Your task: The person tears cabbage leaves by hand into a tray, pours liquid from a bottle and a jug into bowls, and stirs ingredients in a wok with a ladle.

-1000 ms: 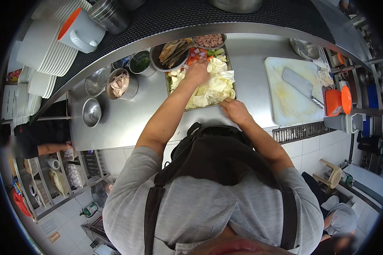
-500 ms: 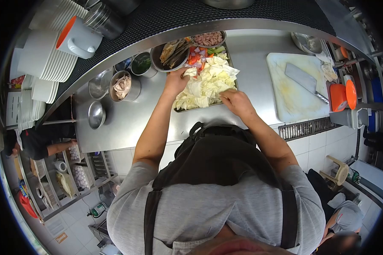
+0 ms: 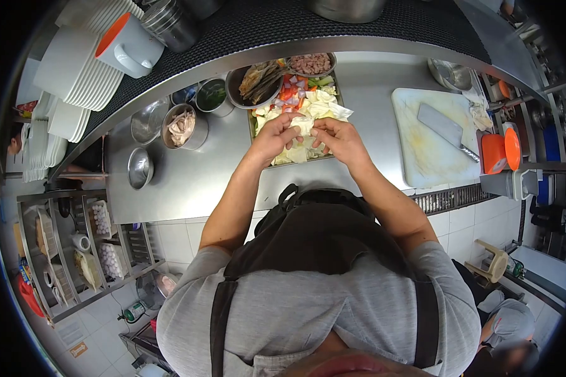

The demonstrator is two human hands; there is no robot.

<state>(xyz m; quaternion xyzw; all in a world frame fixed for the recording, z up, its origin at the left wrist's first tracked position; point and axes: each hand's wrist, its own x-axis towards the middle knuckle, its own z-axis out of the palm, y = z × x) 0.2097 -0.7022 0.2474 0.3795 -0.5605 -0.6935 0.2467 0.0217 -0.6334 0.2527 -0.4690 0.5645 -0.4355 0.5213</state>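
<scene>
- Looking through the head view, saw a pale cabbage piece (image 3: 304, 125) held over the near half of a metal tray (image 3: 341, 95), among loose cabbage (image 3: 326, 104).
- Pinched the piece at its left side with thumb and fingers of the left hand (image 3: 272, 139), and at its right side with those of the right hand (image 3: 344, 142); curled both sets of fingers inward, near each other, with nothing else visibly grasped.
- Found red and purple chopped vegetables (image 3: 288, 94) farther back in the tray, with a bowl (image 3: 234, 89) of dried brown food (image 3: 259, 81) overlapping the far left corner, and a second bowl (image 3: 332, 63) of diced pink food (image 3: 310, 65) at the back. Could not tell resting on the rim from standing behind it.
- Judged ragged tearing the likeliest mishap, from an uneven pull on thin leaf.
- Feared scraps dropping past the near rim onto the bench (image 3: 371, 125), from handling so close to that edge above a heaped load.
- Rated a knocked bowl a lesser risk, from a wide sweep of the left hand just in front of it.
- Noted a cleaver (image 3: 439, 123) well apart on a chopping board (image 3: 421, 154), handle toward the near right.
- Saw no clear tip on the cabbage piece, and so no firm pointing direction. Could not settle its long axis, with both sides hidden under fingers and the bared middle about as deep as wide.
</scene>
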